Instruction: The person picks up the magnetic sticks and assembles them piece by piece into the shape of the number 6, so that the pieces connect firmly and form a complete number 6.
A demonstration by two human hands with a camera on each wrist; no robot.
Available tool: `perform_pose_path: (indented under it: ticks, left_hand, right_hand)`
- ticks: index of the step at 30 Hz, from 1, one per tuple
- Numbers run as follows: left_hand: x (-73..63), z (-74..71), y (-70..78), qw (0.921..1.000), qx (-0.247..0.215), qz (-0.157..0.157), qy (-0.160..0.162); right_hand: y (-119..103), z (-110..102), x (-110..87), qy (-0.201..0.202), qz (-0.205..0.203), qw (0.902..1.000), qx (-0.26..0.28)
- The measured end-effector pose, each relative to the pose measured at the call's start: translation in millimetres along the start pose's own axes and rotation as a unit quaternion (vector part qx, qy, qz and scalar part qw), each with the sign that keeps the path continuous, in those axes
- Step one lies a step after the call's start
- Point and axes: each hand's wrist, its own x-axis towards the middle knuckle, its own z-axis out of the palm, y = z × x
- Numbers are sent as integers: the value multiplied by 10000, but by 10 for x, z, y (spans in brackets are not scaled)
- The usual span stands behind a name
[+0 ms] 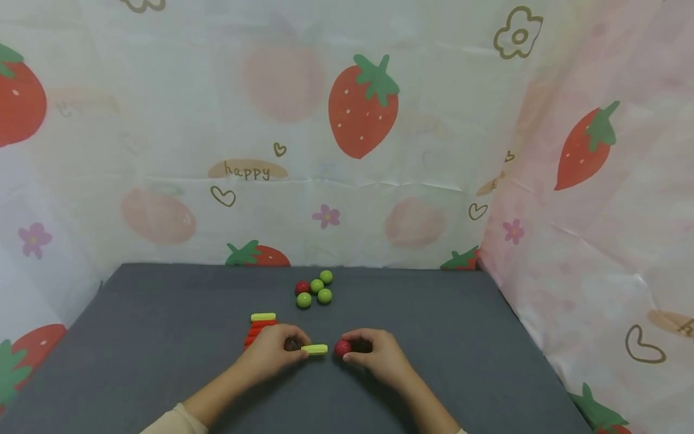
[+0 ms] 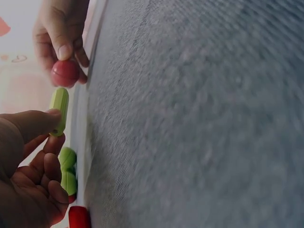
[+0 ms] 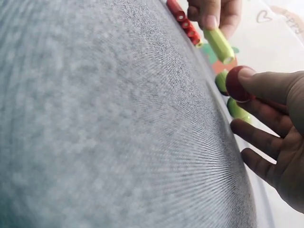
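Between thumb and fingertips, my left hand (image 1: 273, 351) pinches a short yellow-green faceted stick (image 1: 316, 349) whose free end points toward the other hand. A hole shows in the end of that stick (image 3: 219, 46) in the right wrist view. My right hand (image 1: 383, 355) pinches a red ball (image 1: 342, 348), grooved around its middle in the left wrist view. Ball and stick face each other across a small gap, above the dark table. Partly hidden behind the left hand lie several red sticks (image 1: 261, 327) in a row, with another yellow-green stick (image 1: 263, 317) at their far end.
Toward the back of the dark grey table (image 1: 434, 313) sits a loose cluster of several green balls (image 1: 325, 296) with one red ball (image 1: 302, 287) at its left. A strawberry-printed cloth (image 1: 303, 138) rises behind the table and along its sides.
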Motion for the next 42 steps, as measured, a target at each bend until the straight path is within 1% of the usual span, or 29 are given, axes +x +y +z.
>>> perform_pose_path:
  ticks: [8,13,19,28,34,39,42]
  left_hand:
    - [19,65,35,9997,-117,143,-183]
    - [28,88,58,9994,-144,119,-290]
    - [23,112,68,9992,-150,62,-358]
    - [38,138,65,9994,-44,169,-290]
    - [45,158,57,9995,-72,199,-254]
    - [52,181,82,9994,-68,236,-228]
    - [61,200,108,9994,13,286,-174]
  right_hand:
    - [-1,25,-11,-28,-43,10000,-11]
    - [-4,24,-14,-48,-36,10000,-17]
    - [4,24,-20,-143,-98,9994,-283]
    - [-9,19,-30,-156,-130,9991,-360]
    - [-14,24,-23,-99,-246,9988,-403]
    - [-16,30,-21,-74,-355,9985,-403]
    - [-15,35,-20,-93,-382,9986,-364]
